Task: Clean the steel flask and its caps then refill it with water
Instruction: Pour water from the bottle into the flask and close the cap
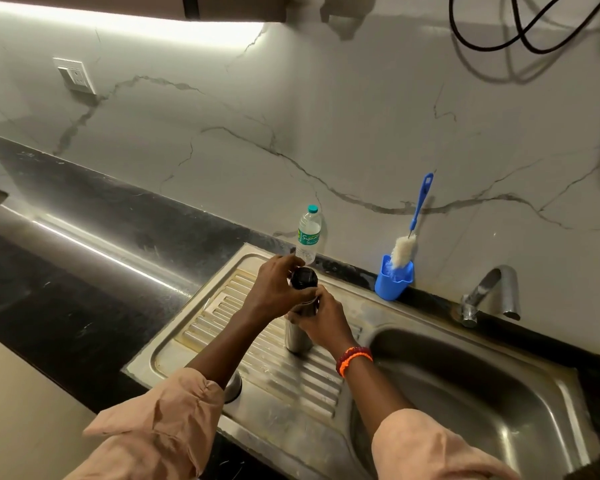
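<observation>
The steel flask [298, 336] is standing upright on the ribbed draining board [284, 372] of the sink [465, 393], just left of the basin. The right hand [321, 315] is wrapping around the flask's upper body, holding it firmly. The left hand [274, 289] is curling its fingers around the black cap [303, 278] at the flask's top; whether the cap is loose or tight on the neck is not clear. A second steel cap [234, 386] is sitting on the draining board nearer the person than the flask, partly hidden by the left sleeve. Behind the flask, against the wall, a plastic water bottle [309, 235] is standing. Right of the flask, a blue cup [394, 280] is holding a bottle brush [407, 237], with the tap [492, 294] farther right.
</observation>
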